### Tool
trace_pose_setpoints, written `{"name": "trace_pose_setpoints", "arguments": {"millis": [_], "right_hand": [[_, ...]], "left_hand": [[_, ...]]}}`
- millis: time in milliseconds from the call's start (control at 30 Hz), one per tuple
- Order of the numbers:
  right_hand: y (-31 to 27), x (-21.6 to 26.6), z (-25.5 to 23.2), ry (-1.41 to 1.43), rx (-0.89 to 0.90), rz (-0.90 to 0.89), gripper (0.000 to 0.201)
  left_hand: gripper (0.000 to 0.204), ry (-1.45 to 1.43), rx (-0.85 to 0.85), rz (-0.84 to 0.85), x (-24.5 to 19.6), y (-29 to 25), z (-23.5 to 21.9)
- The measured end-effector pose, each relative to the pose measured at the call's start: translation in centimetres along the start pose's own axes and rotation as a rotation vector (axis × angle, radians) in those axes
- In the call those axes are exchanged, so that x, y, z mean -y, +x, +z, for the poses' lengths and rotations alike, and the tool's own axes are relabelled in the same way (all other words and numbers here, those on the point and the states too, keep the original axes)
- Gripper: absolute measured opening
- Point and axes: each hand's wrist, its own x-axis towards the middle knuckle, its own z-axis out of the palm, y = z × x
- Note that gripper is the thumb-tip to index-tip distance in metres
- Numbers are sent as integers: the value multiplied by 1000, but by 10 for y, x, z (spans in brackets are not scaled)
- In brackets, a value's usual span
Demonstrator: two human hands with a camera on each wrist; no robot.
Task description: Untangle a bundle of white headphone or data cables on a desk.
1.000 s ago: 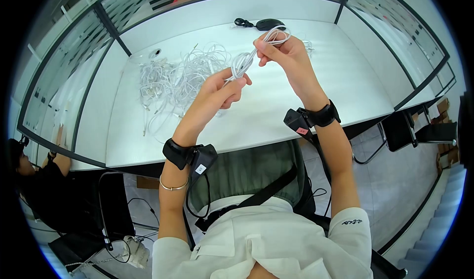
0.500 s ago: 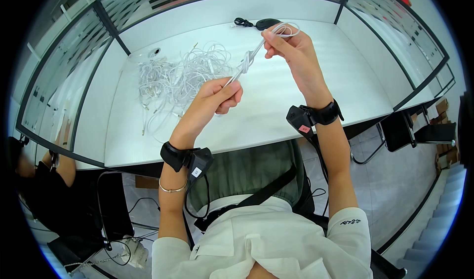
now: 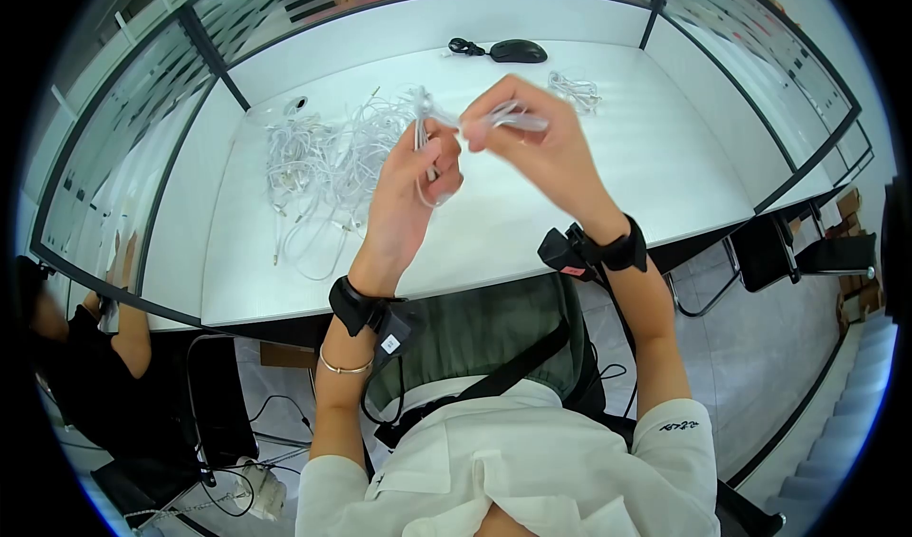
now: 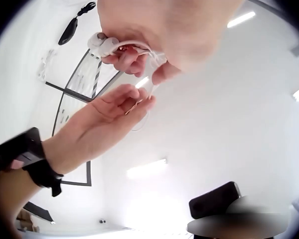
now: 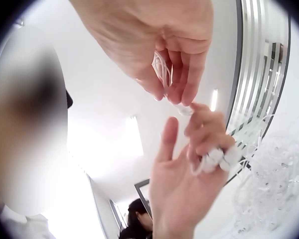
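The left hand (image 3: 404, 190) has its fingers curled round one end of a white cable bundle (image 3: 423, 109), with loose ends hanging over its palm. Close beside it, the right hand (image 3: 546, 147) pinches the other end, and small loops stick out past its thumb. In the right wrist view, the right hand's fingertips meet on the cable loops (image 5: 162, 69), while the left hand (image 5: 182, 194) holds white plug ends (image 5: 217, 160) under curled fingers. A tangled heap of white cables (image 3: 356, 152) lies on the table, left of the hands.
A black mouse (image 3: 518, 51) with its coiled cord lies at the back of the table (image 3: 608, 185). A small white coil (image 3: 575, 92) sits to the right of the mouse. Glass-topped partitions (image 3: 446, 19) stand round the table. A person in black is at the far left.
The hands have come closer together. The left hand has turned its palm up and the bundle's middle has moved left; the right hand has moved left and down, uncovering the mouse and the small coil.
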Motion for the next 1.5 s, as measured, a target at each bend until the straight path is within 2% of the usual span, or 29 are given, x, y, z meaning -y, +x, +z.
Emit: {"name": "trace_pose_setpoints", "arguments": {"millis": [67,100,133,167,200,267,333,367,400,467,533,567,667,700,733,800,833,1033,1233,1333,1367,1467,1500], "right_hand": [[-8,-2,8,-68,75,50,10],[-10,-9,12,-294,70,-68,11],[-13,-14,15,-520,63,-188,13],[-14,-15,17,-664,56,-308,27],[-16,-10,16,-691,147,-308,32],[-19,-6,15,-800,178,-407,37],[-17,9,3,-585,217,-218,38],[-15,15,-4,-478,236,-126,39],[-12,15,-12,-349,179,-85,41],[-1,8,-25,-440,133,-82,40],[1,-3,-20,-443,161,-78,40],[1,-4,-14,-428,193,-43,40],[0,-13,-9,-493,229,42,36],[0,-10,-6,-512,222,85,35],[1,-8,-5,-532,213,125,34],[1,-16,-4,-443,173,78,27],[1,-20,-6,-392,174,76,26],[3,-11,-9,-337,164,87,21],[2,-13,-11,-353,179,39,20],[-1,-21,-15,-385,217,39,23],[-1,-23,-19,-405,232,45,23],[1,-31,-36,-444,236,54,24],[3,-27,-44,-474,230,97,24]], "left_hand": [[34,-113,-94,23,-6,-3,15],[41,-152,-25,16,-3,-1,6],[35,-79,-71,39,3,2,2],[33,27,-120,28,6,5,0],[32,133,-169,17,8,7,-1],[24,70,-172,27,7,6,-6],[23,33,-171,81,13,10,-12],[22,20,-119,69,12,11,-15],[21,7,-67,57,11,10,-18],[18,-3,4,1,11,9,-19],[16,8,45,-85,10,7,-17],[16,85,44,-100,9,5,-13],[18,391,-16,33,13,1,2],[31,647,-20,146,20,3,-6],[30,686,-36,156,21,2,-7],[29,764,-66,179,23,2,-5],[27,742,-105,263,22,2,1],[20,933,-160,204,15,3,2],[19,910,-195,255,17,5,5],[20,931,-169,229,25,8,-3],[19,1009,-164,140,20,7,1],[28,1145,-55,218,19,8,2],[31,1138,-64,294,19,8,3]]}}
